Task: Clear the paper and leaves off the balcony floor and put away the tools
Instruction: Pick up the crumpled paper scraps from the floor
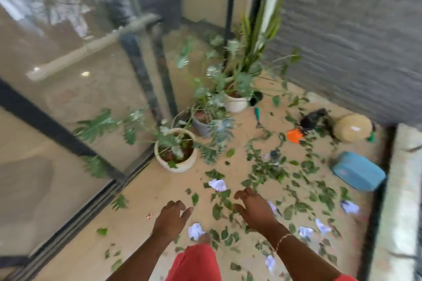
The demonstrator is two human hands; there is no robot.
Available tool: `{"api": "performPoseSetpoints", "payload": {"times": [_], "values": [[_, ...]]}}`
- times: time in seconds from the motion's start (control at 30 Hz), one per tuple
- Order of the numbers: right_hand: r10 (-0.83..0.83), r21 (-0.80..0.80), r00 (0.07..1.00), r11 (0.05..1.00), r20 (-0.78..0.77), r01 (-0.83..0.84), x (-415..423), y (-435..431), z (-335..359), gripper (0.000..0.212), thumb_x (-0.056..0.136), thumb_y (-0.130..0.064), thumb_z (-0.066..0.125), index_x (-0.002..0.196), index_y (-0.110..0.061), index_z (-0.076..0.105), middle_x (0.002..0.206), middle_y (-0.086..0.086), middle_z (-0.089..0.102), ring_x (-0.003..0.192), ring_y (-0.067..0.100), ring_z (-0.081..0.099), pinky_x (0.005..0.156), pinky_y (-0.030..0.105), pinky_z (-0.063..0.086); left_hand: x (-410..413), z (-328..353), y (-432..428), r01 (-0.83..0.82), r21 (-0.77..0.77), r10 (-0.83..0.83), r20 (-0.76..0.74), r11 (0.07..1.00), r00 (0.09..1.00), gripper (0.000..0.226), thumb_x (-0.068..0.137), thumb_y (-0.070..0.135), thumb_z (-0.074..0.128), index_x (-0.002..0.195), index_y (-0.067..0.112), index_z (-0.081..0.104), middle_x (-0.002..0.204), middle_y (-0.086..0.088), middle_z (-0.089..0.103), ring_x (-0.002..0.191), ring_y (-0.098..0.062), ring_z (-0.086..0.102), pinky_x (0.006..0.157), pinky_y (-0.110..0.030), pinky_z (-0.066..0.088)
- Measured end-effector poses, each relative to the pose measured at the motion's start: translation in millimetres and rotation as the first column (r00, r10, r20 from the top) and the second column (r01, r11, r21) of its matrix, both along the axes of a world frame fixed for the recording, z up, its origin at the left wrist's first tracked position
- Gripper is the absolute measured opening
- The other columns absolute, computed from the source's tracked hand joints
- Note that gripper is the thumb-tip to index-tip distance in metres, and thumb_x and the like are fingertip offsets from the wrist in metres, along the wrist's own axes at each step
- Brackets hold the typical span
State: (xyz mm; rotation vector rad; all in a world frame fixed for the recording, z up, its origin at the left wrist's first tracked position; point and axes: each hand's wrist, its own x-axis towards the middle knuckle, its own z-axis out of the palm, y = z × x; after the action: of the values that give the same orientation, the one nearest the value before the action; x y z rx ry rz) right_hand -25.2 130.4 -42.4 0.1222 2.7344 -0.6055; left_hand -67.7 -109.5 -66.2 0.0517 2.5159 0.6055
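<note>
**Balcony clean-up barely begun: litter and tools all still on the floor**

Judging by how things lie, almost none of the task is done. Both hands are stretched out over the mess with fingers spread and nothing in them: the left hand [170, 216] hangs above a crumpled paper ball [195, 231] near the person's foot, and the right hand [253, 206] hovers over a patch of cut leaves [267, 170].

More paper lies about: one wad [218, 185] just ahead of the hands, and several to the right, among them one [349, 206] near the raised sill [404, 189]. Green leaves and vine cuttings cover most of the right half of the floor.

The tools are not put away either. A teal-handled hand tool [258, 114] lies beside the white pot [236, 102], an orange hand tool [295, 136] sits further right, and a blue plastic basket [358, 170] lies tipped against the sill. A dark object next to a round tan pot [352, 128] is too blurred to name; it may be a glove or bag.

The floor [141, 203] is smooth beige tile, dry as far as can be seen. A glass railing [75, 89] with dark posts bounds the left side, a grey ribbed wall [354, 29] the right. Potted plants, including a cream pot [177, 164], line the railing toward the far corner.
</note>
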Motion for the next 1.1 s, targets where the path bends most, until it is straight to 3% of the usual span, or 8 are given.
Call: {"api": "performPoseSetpoints", "payload": {"times": [0.07,0.23,0.37,0.53,0.7,0.8,0.97,1.1], "values": [[-0.078,0.016,0.995,0.997,0.056,0.078,6,28,4,0.034,0.093,-0.034,0.048,0.123,-0.019,0.054,0.118,0.006,0.053,0.108,0.028,0.056,0.084,0.031,0.043,-13,3,33,0.066,0.027,-0.066,0.002,0.997,0.998,0.031,0.093,0.039,0.051,0.102,0.013,0.062,0.094,-0.005,0.053,0.096,-0.023,0.056,0.087,-0.029,0.044],[-0.188,0.054,0.981,0.981,0.037,0.186,1,99,7,0.037,0.094,-0.037,0.047,0.126,-0.019,0.051,0.121,0.008,0.05,0.11,0.03,0.054,0.084,0.033,0.043,-56,5,106,0.288,0.038,-0.289,0.028,0.957,0.957,0.015,0.095,0.037,0.048,0.091,0.022,0.051,0.106,-0.007,0.058,0.107,-0.021,0.055,0.089,-0.027,0.041],[-0.212,0.073,0.976,0.975,0.046,0.209,-21,158,7,0.038,0.094,-0.037,0.046,0.127,-0.019,0.049,0.122,0.008,0.049,0.112,0.029,0.052,0.086,0.035,0.044,-100,0,164,0.28,0.09,-0.285,0.045,0.956,0.957,0.026,0.096,0.032,0.048,0.102,0.012,0.063,0.11,-0.009,0.061,0.106,-0.021,0.057,0.086,-0.027,0.041],[-0.201,0.111,0.977,0.975,0.065,0.193,-47,236,13,0.038,0.094,-0.039,0.045,0.127,-0.02,0.049,0.128,0.006,0.047,0.115,0.028,0.051,0.089,0.033,0.043,-141,-12,230,0.238,0.119,-0.252,0.12,0.964,0.96,0.031,0.096,0.027,0.049,0.066,0.022,0.04,0.075,-0.005,0.051,0.096,-0.031,0.06,0.078,-0.032,0.042],[-0.258,0.138,0.965,0.958,0.043,0.25,-69,316,18,0.039,0.094,-0.038,0.045,0.131,-0.023,0.047,0.127,0.005,0.048,0.115,0.026,0.051,0.092,0.032,0.043,-172,-10,305,0.259,0.131,-0.278,0.153,0.957,0.948,0.019,0.096,0.028,0.05,0.089,0.012,0.059,0.105,-0.016,0.064,0.102,-0.028,0.059,0.078,-0.028,0.042],[-0.327,0.123,0.944,0.94,0.05,0.319,-74,347,14,0.037,0.094,-0.039,0.047,0.126,-0.021,0.051,0.121,0.005,0.05,0.111,0.026,0.053,0.087,0.034,0.046,-185,-5,347,0.275,0.158,-0.3,0.17,0.948,0.938,0.02,0.095,0.028,0.051,0.078,0.019,0.05,0.106,-0.018,0.063,0.099,-0.029,0.059,0.074,-0.028,0.041],[-0.366,0.085,0.93,0.929,0.046,0.361,-98,385,5,0.035,0.093,-0.037,0.049,0.122,-0.019,0.055,0.118,0.005,0.053,0.108,0.026,0.055,0.083,0.034,0.046,-205,-6,391,0.251,0.166,-0.276,0.156,0.954,0.948,0.023,0.095,0.029,0.052,0.106,0.01,0.06,0.116,-0.011,0.06,0.108,-0.027,0.056,0.082,-0.026,0.041],[-0.31,0.072,0.946,0.95,0.094,0.304,-128,424,-11,0.036,0.092,-0.034,0.05,0.124,-0.019,0.055,0.117,0.007,0.054,0.109,0.027,0.055,0.086,0.034,0.046,-220,-15,418,0.176,0.153,-0.199,0.155,0.972,0.968,0.014,0.093,0.027,0.055,0.094,0.014,0.057,0.106,-0.01,0.062,0.103,-0.027,0.057,0.074,-0.025,0.038]]}}
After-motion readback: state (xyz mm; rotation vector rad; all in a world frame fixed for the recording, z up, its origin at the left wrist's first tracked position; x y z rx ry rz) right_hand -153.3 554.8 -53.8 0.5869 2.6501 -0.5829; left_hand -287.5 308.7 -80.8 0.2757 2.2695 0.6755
